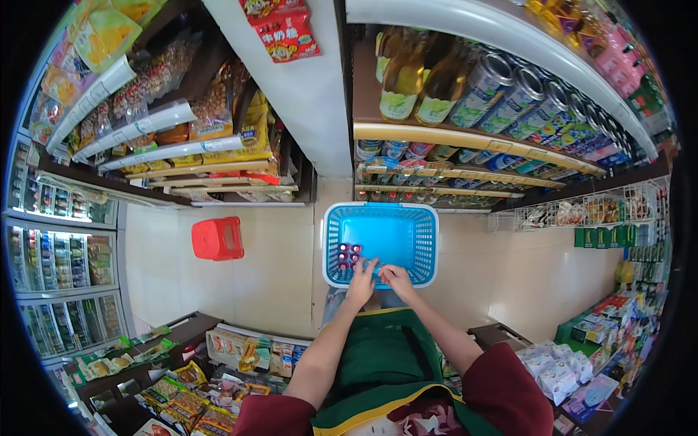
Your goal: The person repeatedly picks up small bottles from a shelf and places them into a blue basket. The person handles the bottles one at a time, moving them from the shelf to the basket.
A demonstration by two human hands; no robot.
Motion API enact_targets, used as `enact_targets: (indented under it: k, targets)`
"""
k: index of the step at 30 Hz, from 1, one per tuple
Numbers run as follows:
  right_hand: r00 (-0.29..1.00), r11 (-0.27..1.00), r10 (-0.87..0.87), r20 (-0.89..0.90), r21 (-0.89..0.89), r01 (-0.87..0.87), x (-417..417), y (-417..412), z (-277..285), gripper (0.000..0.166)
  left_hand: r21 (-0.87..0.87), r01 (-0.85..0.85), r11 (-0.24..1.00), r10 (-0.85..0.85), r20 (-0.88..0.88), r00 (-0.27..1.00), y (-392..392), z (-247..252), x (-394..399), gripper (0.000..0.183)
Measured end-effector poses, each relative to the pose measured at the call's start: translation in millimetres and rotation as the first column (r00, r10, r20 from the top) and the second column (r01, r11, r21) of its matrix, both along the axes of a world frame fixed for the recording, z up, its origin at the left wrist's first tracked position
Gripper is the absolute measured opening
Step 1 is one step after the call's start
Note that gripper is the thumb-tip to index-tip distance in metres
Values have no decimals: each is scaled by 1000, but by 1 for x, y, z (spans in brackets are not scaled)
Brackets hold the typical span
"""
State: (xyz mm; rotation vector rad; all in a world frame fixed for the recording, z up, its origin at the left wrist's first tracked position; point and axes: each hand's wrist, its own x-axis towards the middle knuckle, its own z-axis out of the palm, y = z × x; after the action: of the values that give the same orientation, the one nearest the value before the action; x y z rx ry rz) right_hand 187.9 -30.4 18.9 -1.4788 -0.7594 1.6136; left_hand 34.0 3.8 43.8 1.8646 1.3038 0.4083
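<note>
A blue plastic basket (376, 223) with slotted walls stands before me, low down by my legs. Several small bottles with purple-red caps (349, 256) are grouped in its left part. Over the basket's near part, my left hand (364, 278) is beside these bottles, its fingers spread over something small and clear that I cannot make out. My right hand (395, 277) is just to the right, fingers bent near the same clear thing. Whether either hand grips it is hard to tell.
A red plastic stool (216, 238) stands on the tiled floor to the left. Shelves with glass bottles (401, 87) and cans rise beyond the basket at right, snack shelves at left. Wire baskets (589, 212) hang at right. Behind me are displays of packaged snacks (182, 406).
</note>
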Motion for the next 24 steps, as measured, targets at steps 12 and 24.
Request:
enact_targets:
  k: [12,24]
  targets:
    - [471,863,433,768,-202,-464,-29,69,-126,14,-24,115,993,-118,-242,963,-43,-65,-53,10]
    - [297,700,686,664,-492,-517,-51,80,-204,18,57,-58,997,58,-6,998,9,-56,-30,15]
